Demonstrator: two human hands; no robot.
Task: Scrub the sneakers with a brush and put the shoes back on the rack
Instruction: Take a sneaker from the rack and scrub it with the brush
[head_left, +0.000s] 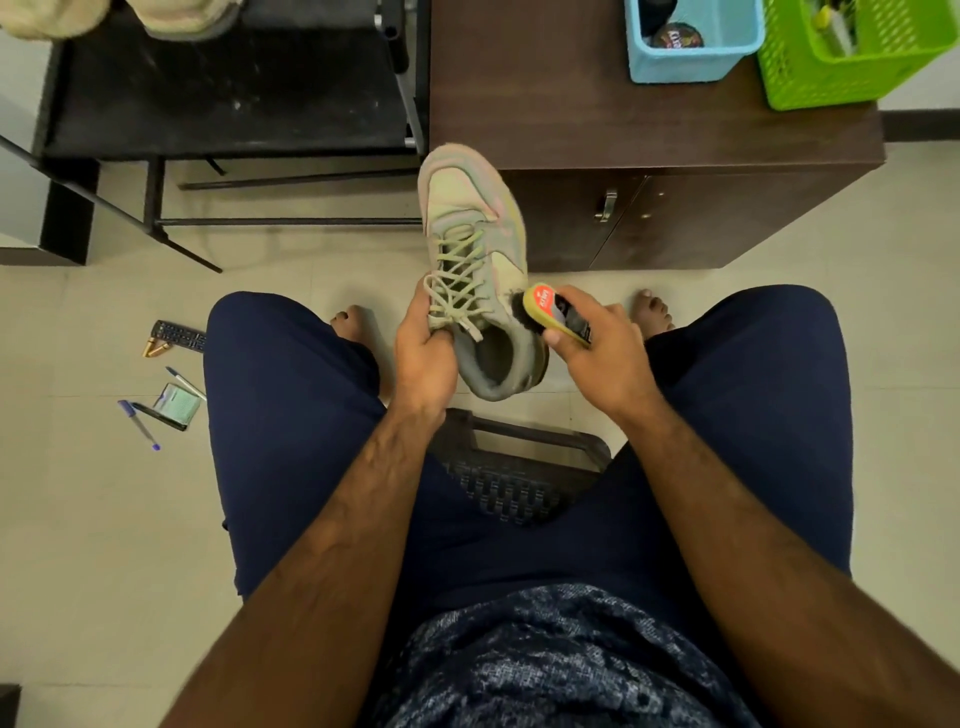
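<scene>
Pale tiled floor (104, 519) lies under me; a black metal shoe rack (234, 93) adjoins a dark brown wooden cabinet (623, 104). On it, a light blue plastic basket (727, 57) holds perhaps 1 round tin (677, 35), beside a green lattice basket (810, 78). My left hand (423, 353) grips the pale green laced sneaker (472, 234) between my knees; my right hand (597, 358) clasps the tan brush (550, 312) against its side.

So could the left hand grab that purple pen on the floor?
Probably not yet. The left hand is busy gripping the sneaker, and the pen lies on the floor beyond the left leg. Nothing covers it, though.
</scene>
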